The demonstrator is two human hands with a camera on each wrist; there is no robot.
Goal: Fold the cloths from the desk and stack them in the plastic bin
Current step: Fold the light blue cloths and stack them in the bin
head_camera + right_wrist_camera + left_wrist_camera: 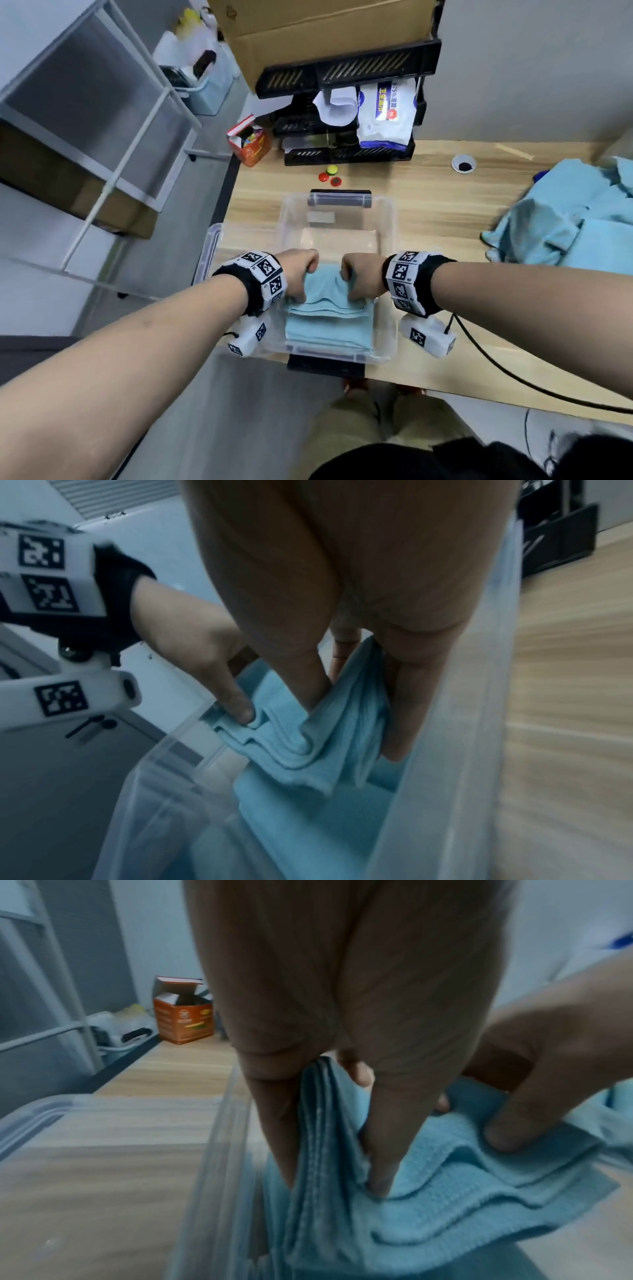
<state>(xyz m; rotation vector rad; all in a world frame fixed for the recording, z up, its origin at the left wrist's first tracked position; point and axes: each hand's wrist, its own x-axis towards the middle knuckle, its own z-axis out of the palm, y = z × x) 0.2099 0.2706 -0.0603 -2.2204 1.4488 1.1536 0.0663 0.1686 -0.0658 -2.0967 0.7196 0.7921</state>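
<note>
A folded light-blue cloth (327, 294) hangs inside the clear plastic bin (388, 219), above a flat stack of folded blue cloths (329, 330) in the bin's near half. My left hand (303, 274) pinches the cloth's left edge (318, 1150) between thumb and fingers. My right hand (356, 277) pinches its right edge (356, 718), close to the bin's right wall. The cloth sags in folds between the two hands. A heap of unfolded blue cloths (568, 226) lies on the desk at the right.
The bin's lid (209, 253) lies left of the bin. Behind it stand a black file tray (346, 150) with wipes, an orange box (250, 144) and small round magnets (329, 174). A black cable (513, 373) crosses the desk's near right edge.
</note>
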